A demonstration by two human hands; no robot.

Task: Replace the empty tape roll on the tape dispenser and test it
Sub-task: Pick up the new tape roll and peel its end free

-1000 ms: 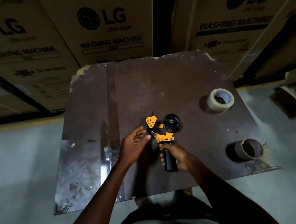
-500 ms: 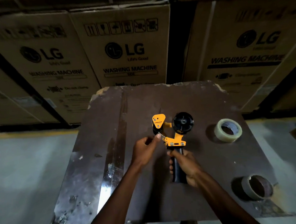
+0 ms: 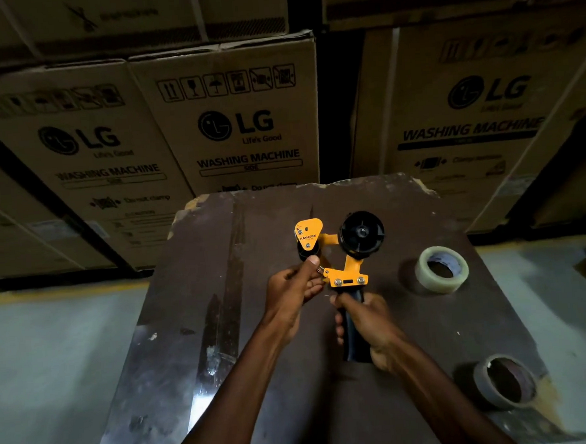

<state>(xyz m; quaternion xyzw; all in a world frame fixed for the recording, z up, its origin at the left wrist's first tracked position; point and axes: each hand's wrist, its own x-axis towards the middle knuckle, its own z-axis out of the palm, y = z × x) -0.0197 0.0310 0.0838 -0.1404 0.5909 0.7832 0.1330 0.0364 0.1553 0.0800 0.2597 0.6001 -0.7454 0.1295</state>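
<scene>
An orange and black tape dispenser (image 3: 346, 253) is held over the dark table (image 3: 287, 376). My right hand (image 3: 370, 323) grips its black handle. My left hand (image 3: 294, 290) has curled fingers at the dispenser's front end, its thumb tip touching the black roller under the orange plate. The black spool hub carries no roll. A full roll of clear tape (image 3: 441, 269) lies flat on the table to the right. An empty brown cardboard core (image 3: 505, 382) lies near the table's right front corner.
Tall cardboard washing-machine boxes (image 3: 241, 129) stand stacked right behind the table. Grey concrete floor (image 3: 46, 357) shows on both sides. A pale scuffed strip runs down the table's left part.
The dispenser has been lifted up off the table and toward the boxes. My left hand has gone from open beside it to curled at its front end. The camera has tilted upward.
</scene>
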